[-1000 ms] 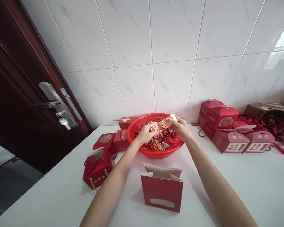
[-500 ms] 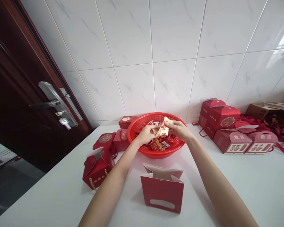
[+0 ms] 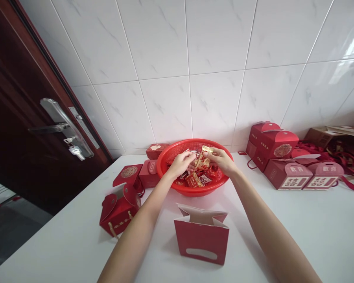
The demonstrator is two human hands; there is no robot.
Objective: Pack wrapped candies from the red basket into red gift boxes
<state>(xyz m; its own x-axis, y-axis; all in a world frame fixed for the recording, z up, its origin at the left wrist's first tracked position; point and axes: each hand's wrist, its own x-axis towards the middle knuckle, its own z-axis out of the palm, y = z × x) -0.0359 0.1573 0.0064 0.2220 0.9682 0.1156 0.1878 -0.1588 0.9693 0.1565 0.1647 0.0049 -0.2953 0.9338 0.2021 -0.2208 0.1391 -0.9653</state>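
Note:
In the head view my right hand (image 3: pixel 222 161) pinches a gold wrapped snack packet (image 3: pixel 202 163) with red characters, over a red plastic basket (image 3: pixel 194 192). My left hand (image 3: pixel 181 164) is beside it, over the basket's left part. Its fingers are bent and pressed together; what they hold, if anything, is hidden. Red and patterned wrapped sweets (image 3: pixel 194 181) fill the basket under both hands. Between my forearms stands a dark red paper bag (image 3: pixel 200 241), upright with its top open and a pale oval cut-out low on the front.
Red gift boxes (image 3: pixel 119 212) stand at the left by my forearm. More boxes (image 3: pixel 289 175) are stacked at the right against the tiled wall (image 3: pixel 162 110), near red ribbons (image 3: pixel 346 157) and a cardboard box (image 3: pixel 318 135). A dark door (image 3: pixel 23 165) is at the left.
The gold packet in my right hand has tipped more upright and sits slightly lower. My left fingers have drawn back a little from it. The view has shifted slightly.

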